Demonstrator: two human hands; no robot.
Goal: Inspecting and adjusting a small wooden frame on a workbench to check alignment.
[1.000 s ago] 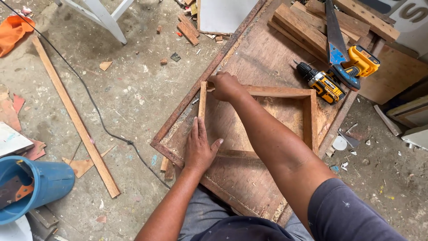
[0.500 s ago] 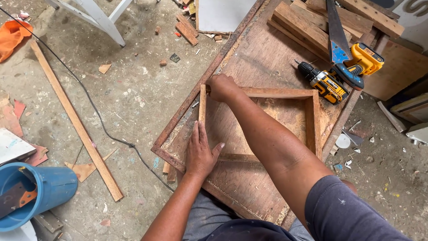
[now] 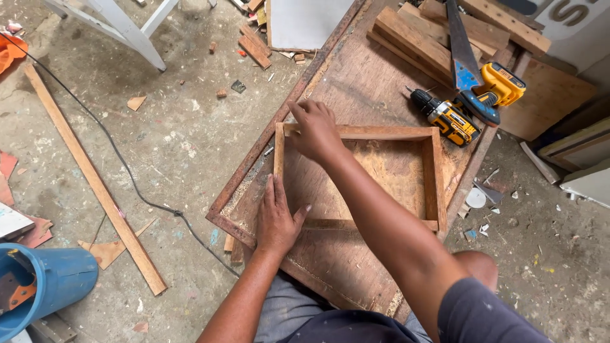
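Wooden rectangular frame of thin brown slats lies flat on a worn brown plywood board with a rusty edge strip, which serves as the work surface.

Left hand: open, palm down, fingers spread, pressing on the frame's near-left corner where the left slat meets the front slat.

Right hand: arm crosses over the frame's middle; fingers curled over the far-left corner, gripping where the left slat meets the back slat. Both hands are on the same left side of the frame, well apart from each other.

On the board beyond the frame's far-right corner: yellow-and-black cordless drill, just beside it a handsaw with a blue-and-yellow handle, blade running away over a stack of loose wooden planks.

Off the board, on the dusty concrete floor: long thin wooden batten lying diagonally, black cable crossing it, blue plastic bucket at lower left, white frame legs at top left, scattered wood offcuts.
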